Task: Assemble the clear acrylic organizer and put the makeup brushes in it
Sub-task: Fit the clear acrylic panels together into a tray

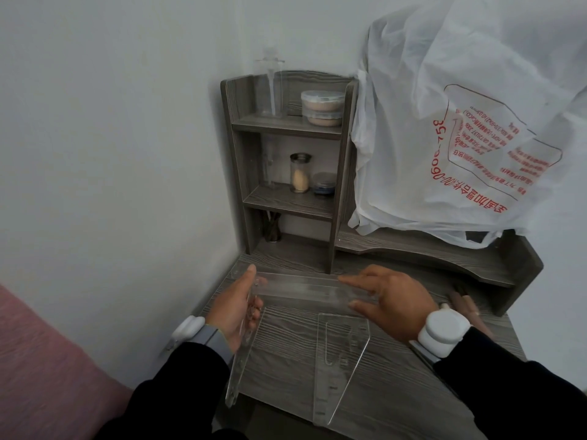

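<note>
My left hand (236,308) grips a clear acrylic side panel (239,366), which stands on edge and reaches down past the desk's front. My right hand (389,300) pinches the right end of a long clear acrylic strip (301,289) that spans between both hands, its left end meeting the side panel. A second clear side panel (338,360) with slots lies flat on the grey wooden desk (286,344) below my right hand. Makeup brushes (467,301) lie on the desk behind my right wrist, partly hidden.
A grey shelf unit (287,128) stands at the back with jars, a tub and a cup of sticks. A white plastic bag (460,138) with red print covers the right riser. The wall is close on the left; a pink bed lies lower left.
</note>
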`<state>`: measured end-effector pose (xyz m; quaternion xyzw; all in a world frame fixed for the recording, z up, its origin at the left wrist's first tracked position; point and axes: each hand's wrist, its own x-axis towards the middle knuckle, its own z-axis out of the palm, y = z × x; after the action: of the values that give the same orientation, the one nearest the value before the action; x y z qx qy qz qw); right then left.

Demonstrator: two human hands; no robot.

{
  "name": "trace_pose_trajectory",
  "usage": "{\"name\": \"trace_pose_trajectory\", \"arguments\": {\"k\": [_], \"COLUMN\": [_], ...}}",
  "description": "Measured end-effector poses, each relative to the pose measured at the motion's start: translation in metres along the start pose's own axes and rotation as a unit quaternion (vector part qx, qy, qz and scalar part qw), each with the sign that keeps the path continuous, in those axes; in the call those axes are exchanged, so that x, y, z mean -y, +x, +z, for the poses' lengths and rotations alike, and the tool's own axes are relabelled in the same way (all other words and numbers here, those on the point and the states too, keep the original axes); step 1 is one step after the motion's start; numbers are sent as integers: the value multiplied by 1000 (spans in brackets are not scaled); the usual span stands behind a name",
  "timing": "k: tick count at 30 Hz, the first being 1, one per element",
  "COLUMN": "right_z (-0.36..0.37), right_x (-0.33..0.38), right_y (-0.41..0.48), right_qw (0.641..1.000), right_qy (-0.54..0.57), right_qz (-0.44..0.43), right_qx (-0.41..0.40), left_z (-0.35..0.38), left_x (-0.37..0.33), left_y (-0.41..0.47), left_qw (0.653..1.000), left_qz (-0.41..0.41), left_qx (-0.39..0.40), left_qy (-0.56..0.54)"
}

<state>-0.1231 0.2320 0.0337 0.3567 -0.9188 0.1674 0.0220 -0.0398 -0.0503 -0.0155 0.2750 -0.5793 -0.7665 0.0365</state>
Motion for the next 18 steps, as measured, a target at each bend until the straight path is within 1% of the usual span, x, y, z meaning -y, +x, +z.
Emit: {"name": "trace_pose_trajectory", "arguments": {"k": [5, 9, 12, 15, 18], "right_z": [-3, -4, -4, -3, 1], "right_x": [2, 12, 14, 10, 6], "right_y": [-1, 1, 5, 7, 7], "right_qw": [1000, 998, 997, 997, 998], "right_qy": [-17, -57, -68, -59, -52], "right_qz": [3, -20, -38, -37, -32], "right_qx": [4, 6, 14, 27, 33], "left_z": [0, 2, 0, 1, 6], "left_x": [0, 0, 0, -1, -4], "left_y": [3, 4, 3, 1, -3], "left_qw": [1000, 999, 999, 998, 994], "left_qz": [2, 9, 10, 27, 56], "left_qx": [-4, -39, -45, -51, -77], "left_qy": [14, 16, 17, 30, 56]}}
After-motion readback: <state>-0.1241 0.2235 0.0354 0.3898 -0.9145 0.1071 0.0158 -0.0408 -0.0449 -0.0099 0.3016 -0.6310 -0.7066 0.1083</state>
